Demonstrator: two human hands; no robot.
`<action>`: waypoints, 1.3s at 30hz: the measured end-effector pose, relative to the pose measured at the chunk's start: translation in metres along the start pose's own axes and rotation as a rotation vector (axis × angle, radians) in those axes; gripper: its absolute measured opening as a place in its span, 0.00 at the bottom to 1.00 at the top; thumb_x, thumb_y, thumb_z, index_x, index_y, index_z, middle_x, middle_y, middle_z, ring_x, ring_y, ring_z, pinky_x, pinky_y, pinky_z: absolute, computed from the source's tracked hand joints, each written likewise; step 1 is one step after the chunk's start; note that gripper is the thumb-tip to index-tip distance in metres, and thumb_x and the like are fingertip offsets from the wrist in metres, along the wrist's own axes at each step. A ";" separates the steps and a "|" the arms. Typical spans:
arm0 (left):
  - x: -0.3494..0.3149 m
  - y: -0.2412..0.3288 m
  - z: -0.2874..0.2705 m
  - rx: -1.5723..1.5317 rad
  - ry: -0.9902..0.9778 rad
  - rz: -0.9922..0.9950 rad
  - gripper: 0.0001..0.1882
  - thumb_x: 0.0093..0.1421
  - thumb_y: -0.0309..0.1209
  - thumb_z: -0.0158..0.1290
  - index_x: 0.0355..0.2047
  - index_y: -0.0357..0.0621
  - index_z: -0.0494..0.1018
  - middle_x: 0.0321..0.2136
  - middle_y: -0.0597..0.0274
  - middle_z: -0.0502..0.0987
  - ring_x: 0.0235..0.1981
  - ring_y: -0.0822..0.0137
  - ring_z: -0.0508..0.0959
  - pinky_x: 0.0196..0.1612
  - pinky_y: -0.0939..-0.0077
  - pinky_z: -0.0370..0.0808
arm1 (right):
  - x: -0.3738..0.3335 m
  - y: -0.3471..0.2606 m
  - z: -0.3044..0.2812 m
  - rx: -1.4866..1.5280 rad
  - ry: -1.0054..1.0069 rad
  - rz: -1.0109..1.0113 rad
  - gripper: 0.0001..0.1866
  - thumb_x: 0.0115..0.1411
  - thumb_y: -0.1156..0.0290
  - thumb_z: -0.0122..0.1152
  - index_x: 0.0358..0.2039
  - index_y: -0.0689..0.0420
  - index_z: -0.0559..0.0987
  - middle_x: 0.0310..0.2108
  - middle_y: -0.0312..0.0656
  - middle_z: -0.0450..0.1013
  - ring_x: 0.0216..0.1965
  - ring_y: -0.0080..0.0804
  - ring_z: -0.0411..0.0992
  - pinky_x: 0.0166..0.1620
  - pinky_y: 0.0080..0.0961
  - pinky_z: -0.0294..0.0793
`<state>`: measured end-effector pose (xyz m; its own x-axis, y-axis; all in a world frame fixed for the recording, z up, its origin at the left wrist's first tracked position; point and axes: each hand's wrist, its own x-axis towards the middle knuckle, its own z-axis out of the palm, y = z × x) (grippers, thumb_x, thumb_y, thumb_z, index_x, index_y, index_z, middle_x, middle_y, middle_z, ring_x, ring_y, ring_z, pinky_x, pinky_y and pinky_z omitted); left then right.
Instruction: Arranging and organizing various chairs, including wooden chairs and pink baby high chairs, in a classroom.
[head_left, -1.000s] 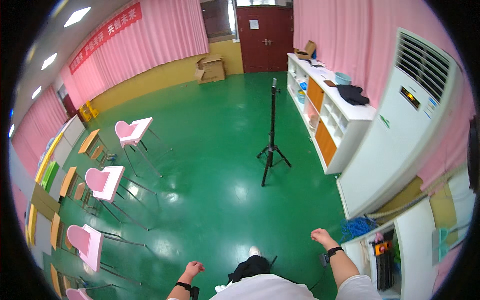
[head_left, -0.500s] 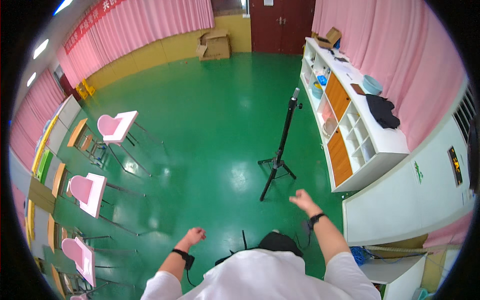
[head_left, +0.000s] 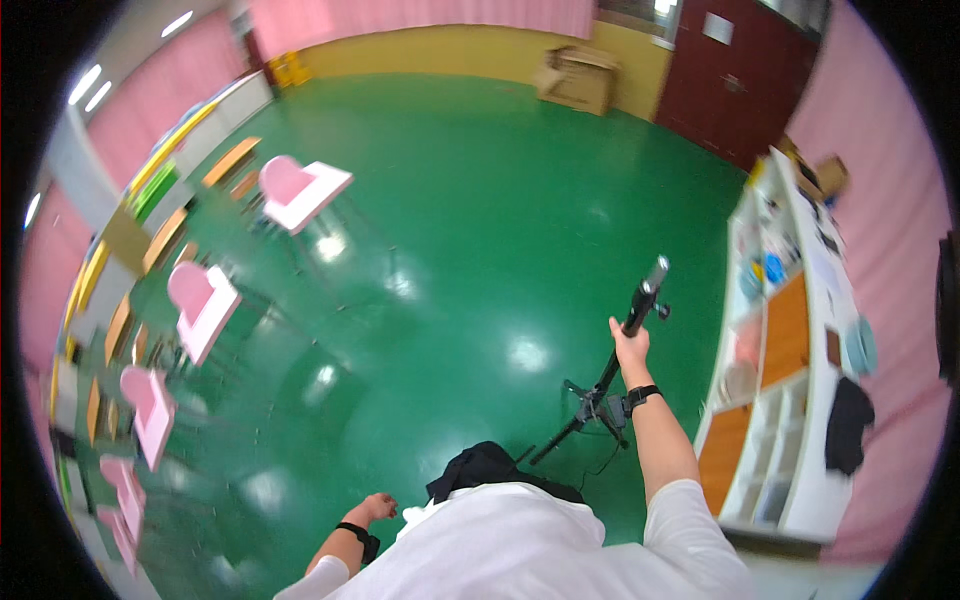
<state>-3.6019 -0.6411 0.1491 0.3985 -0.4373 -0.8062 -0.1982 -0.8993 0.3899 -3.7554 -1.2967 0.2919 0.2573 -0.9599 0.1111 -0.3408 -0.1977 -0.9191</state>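
Observation:
A black tripod stand point(head_left: 640, 303) with a silver tip and a side knob stands on the green floor to my right. My right hand point(head_left: 632, 350) is closed around its upper pole, below the knob. The pole leans to the right at its top, and its legs are spread near the floor. My left hand point(head_left: 379, 506) hangs low at my left side, fingers loosely curled and apart, with nothing visible in it. Both wrists wear black bands with small devices.
Pink high chairs point(head_left: 207, 312) and wooden desks point(head_left: 165, 238) line the left. A white shelf unit point(head_left: 745, 470) with orange doors runs along the right wall. A cardboard box point(head_left: 580, 80) and a dark red door point(head_left: 735, 85) are at the back.
My right hand has reached forward and gripped the stand's pole, which now appears closer to me. My left hand has dropped lower. The view has turned left.

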 end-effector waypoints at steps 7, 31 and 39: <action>0.084 0.009 -0.063 0.285 0.117 -0.020 0.13 0.51 0.36 0.47 0.33 0.44 0.75 0.34 0.52 0.77 0.37 0.56 0.77 0.42 0.65 0.73 | 0.081 -0.345 0.137 0.286 -0.518 -0.416 0.15 0.50 0.65 0.65 0.16 0.57 0.70 0.12 0.32 0.65 0.16 0.17 0.64 0.21 0.18 0.63; 0.167 0.210 -0.126 -0.984 0.475 -0.668 0.14 0.54 0.35 0.45 0.34 0.39 0.74 0.27 0.59 0.79 0.30 0.66 0.79 0.39 0.72 0.73 | 0.170 -0.456 0.618 0.878 -1.276 -0.380 0.12 0.51 0.77 0.60 0.16 0.58 0.68 0.12 0.32 0.64 0.12 0.18 0.62 0.18 0.16 0.61; 0.216 0.206 -0.194 -0.989 0.409 -0.639 0.15 0.56 0.37 0.44 0.33 0.40 0.75 0.27 0.60 0.79 0.31 0.68 0.79 0.39 0.72 0.73 | 0.128 -0.261 0.870 0.554 -1.330 -0.530 0.12 0.51 0.76 0.60 0.16 0.55 0.66 0.14 0.31 0.64 0.17 0.20 0.63 0.22 0.20 0.63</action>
<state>-3.3829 -0.9221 0.1419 0.4596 0.2690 -0.8464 0.8212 -0.4916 0.2897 -2.8469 -1.1950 0.2174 0.9363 0.1209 0.3297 0.3388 -0.0632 -0.9387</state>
